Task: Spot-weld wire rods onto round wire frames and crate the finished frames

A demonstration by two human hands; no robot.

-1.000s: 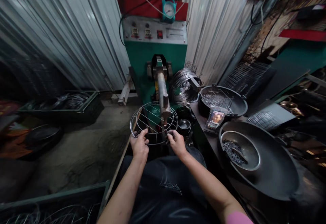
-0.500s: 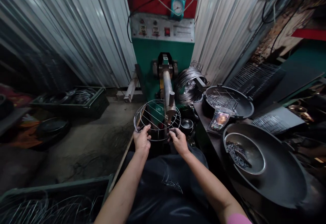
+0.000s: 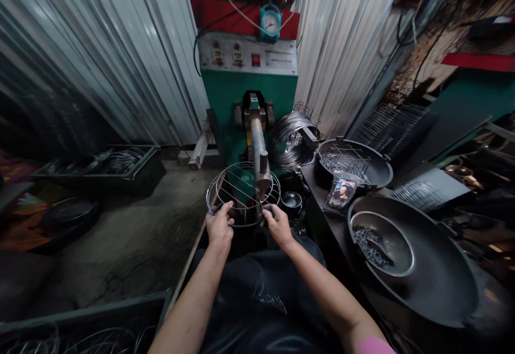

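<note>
A round wire rack (image 3: pixel 242 189), two rings joined by crossing wires, lies roughly level in front of the green machine. My left hand (image 3: pixel 220 226) pinches its near left rim between thumb and fingers. At the near right rim, my right hand (image 3: pixel 277 225) has thumb and fingertips pressed together on the wire; whether a small piece is also between them I cannot make out. Just above those fingertips is the pointed metal tip (image 3: pixel 262 197) of the machine's arm (image 3: pixel 258 142). Small wire pieces (image 3: pixel 271 301) lie on the dark apron over my lap.
To the right, a bowl (image 3: pixel 411 252) of short metal pieces sits in a large black pan (image 3: pixel 446 284). Behind it are a plastic packet (image 3: pixel 341 193), another pan (image 3: pixel 382 169) and a wire coil (image 3: pixel 293 139). Green crates (image 3: pixel 151 169) of wire stand at left.
My view has shifted slightly, so the machine appears lower and further left. Both hands keep their hold on the rack, with my right fingertips still close beneath the metal tip.
</note>
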